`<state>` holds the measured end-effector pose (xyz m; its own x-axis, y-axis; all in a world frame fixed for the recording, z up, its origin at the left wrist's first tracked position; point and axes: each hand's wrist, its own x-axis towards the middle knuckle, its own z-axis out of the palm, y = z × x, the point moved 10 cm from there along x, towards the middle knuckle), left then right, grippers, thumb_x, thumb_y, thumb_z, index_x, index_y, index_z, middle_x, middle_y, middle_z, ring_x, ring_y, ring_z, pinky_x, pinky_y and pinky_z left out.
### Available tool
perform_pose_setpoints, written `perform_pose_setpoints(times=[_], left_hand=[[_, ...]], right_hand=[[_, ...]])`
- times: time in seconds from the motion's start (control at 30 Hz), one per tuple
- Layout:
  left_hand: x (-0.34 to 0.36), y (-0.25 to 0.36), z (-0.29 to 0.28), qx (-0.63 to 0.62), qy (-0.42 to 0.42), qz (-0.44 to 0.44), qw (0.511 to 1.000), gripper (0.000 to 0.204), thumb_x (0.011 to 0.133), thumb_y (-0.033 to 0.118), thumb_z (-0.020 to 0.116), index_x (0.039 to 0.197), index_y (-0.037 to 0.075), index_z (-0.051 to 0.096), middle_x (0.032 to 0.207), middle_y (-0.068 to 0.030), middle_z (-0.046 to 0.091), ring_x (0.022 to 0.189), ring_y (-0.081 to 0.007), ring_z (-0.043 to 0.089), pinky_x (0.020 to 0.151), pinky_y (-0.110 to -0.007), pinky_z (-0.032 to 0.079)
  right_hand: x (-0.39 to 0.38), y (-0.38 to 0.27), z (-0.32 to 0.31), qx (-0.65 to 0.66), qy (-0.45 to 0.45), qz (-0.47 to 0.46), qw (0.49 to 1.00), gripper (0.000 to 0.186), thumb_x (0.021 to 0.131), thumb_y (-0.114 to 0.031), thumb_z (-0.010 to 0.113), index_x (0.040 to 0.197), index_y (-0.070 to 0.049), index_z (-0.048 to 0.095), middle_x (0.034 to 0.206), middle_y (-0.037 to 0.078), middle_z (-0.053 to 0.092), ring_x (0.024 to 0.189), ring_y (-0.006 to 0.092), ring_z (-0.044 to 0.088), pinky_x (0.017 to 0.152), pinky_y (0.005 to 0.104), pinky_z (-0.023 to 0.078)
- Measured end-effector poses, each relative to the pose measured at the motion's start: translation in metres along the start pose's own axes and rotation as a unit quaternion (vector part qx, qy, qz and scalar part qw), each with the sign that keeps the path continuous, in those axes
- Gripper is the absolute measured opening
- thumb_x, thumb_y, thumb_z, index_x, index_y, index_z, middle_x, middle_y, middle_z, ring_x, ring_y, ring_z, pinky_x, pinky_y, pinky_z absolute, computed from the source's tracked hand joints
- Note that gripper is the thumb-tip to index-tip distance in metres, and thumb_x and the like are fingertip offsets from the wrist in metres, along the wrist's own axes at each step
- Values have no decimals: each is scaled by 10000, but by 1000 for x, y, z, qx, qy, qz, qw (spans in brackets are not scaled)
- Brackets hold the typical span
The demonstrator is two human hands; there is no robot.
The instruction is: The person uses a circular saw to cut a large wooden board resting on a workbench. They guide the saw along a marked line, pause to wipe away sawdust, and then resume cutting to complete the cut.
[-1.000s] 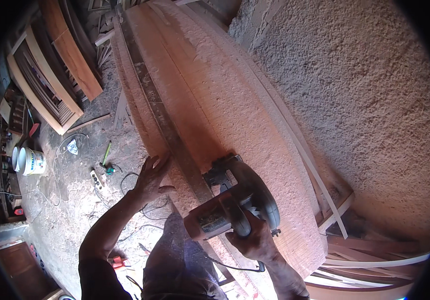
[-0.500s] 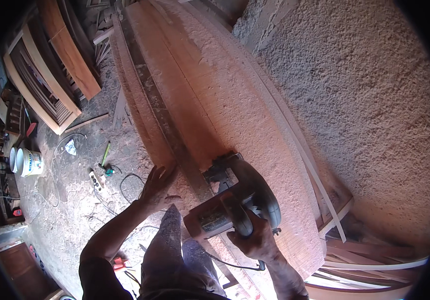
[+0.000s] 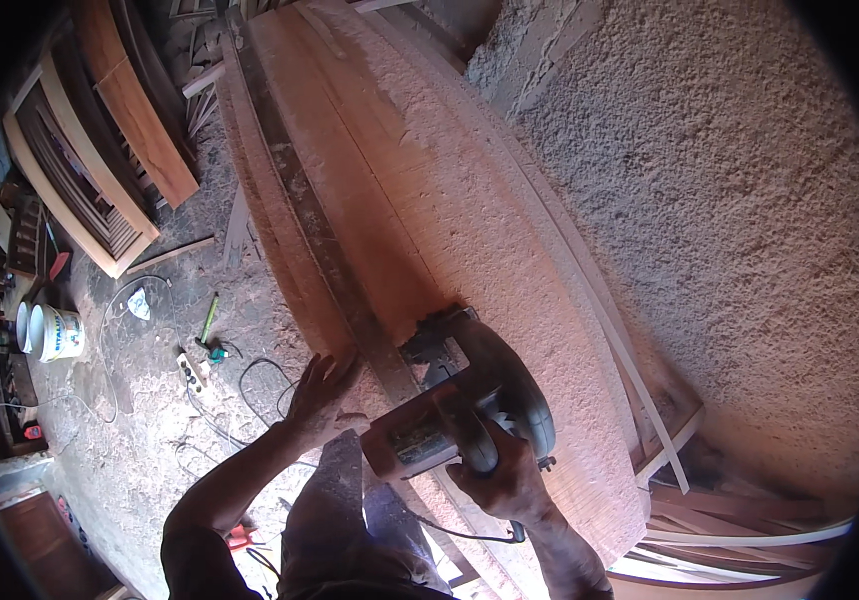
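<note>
My right hand is wrapped around the rear handle of a dark circular saw. The saw rests on a wide, dust-covered wooden board. Its blade is hidden under the body and guard. A long, narrow dark straight strip runs along the board, with its near end by the saw's base. To the left of the saw, my left hand lies at the board's left edge, fingers stretched out and thumb apart. A thin line runs lengthwise along the board ahead of the saw.
Sawdust lies heaped on the right. Wooden frames lean at the far left. On the floor are white buckets, a green-handled hammer, a power strip and loose cables. Wood strips are stacked at the lower right.
The view has shifted slightly. The saw, with my right hand on it, appears a touch farther along the board. My left hand stays at the board's left edge.
</note>
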<state>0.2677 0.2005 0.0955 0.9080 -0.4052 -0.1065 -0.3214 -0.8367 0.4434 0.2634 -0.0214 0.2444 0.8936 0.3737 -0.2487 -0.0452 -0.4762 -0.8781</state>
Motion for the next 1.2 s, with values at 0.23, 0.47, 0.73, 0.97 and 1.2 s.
perform_pose_setpoints(times=[0.23,0.47,0.73,0.97,1.2], left_hand=[[-2,-4,3,-6,-4,-7,1000,1134,687,405,910,1589,83,304,1612,-160,362,1357,-425,452,1192,-559,339],[-1,-4,8,-2,-8,2,1000,1095,712,365,901,1585,82,304,1593,-170,376,1367,-420,437,1194,-555,341],[0,-4,5,-6,8,10,1000,928,764,247,832,1544,64,364,1591,-181,363,1336,-424,460,1172,-556,363],[-3,-4,15,28,-3,38,999,884,767,220,805,1532,62,392,1596,-176,359,1321,-446,464,1159,-559,374],[-3,-5,27,17,8,58,998,780,798,313,765,1486,65,493,1603,-157,372,1365,-451,435,1179,-562,351]], right_hand=[[15,-11,1,-2,14,-28,1000,594,782,-68,762,1348,24,607,1146,168,704,1042,275,678,934,388,525],[23,-8,3,8,11,-28,1000,627,785,-79,770,1374,23,583,1122,174,714,1018,258,686,906,373,531],[36,-15,3,18,19,-21,999,638,785,-97,782,1377,24,579,999,132,726,869,195,676,797,355,541],[52,-28,4,14,23,-32,999,619,777,-86,775,1357,30,595,1080,167,721,976,243,689,868,380,537],[66,-22,8,0,20,-33,999,611,779,-87,775,1351,33,598,1079,159,721,998,239,686,879,372,534]])
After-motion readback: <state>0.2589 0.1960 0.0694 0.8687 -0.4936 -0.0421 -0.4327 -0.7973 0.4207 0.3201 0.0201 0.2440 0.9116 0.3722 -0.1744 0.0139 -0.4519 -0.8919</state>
